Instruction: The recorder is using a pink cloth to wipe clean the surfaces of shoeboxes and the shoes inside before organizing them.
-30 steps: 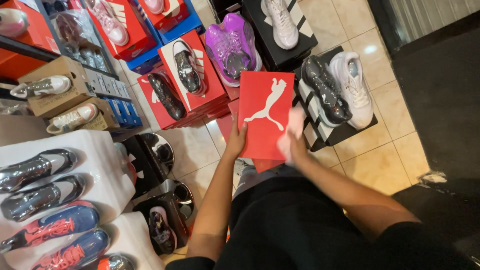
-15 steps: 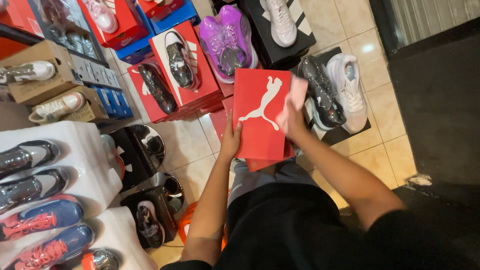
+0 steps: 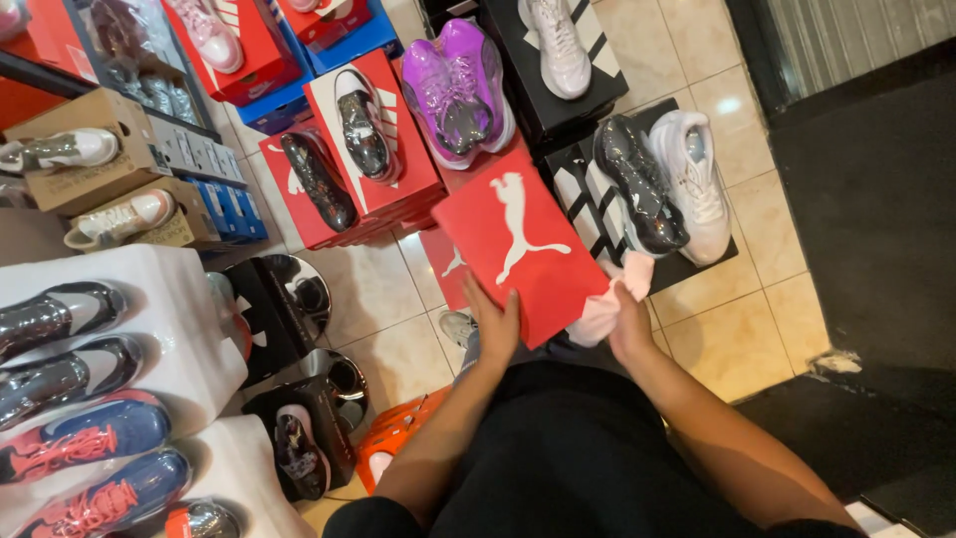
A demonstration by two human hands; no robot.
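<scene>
From the head camera, the left hand (image 3: 495, 324) lies flat with fingers spread against the lower edge of a red shoebox lid (image 3: 518, 249) (a white leaping-cat figure is printed on it), which is tilted so one corner points up toward the purple shoes (image 3: 458, 90). The right hand (image 3: 629, 324) is closed around a bunch of pale pink cloth (image 3: 612, 299) pressed to the lid's lower right edge. The lid sits above the person's lap, over a red box (image 3: 443, 267) mostly hidden beneath it. Just to its right a black striped box (image 3: 583, 199) carries a wrapped dark shoe (image 3: 637, 184) and a white shoe (image 3: 697, 179). To the left, red boxes (image 3: 398, 189) hold more wrapped shoes on the tiled floor (image 3: 368, 289).
</scene>
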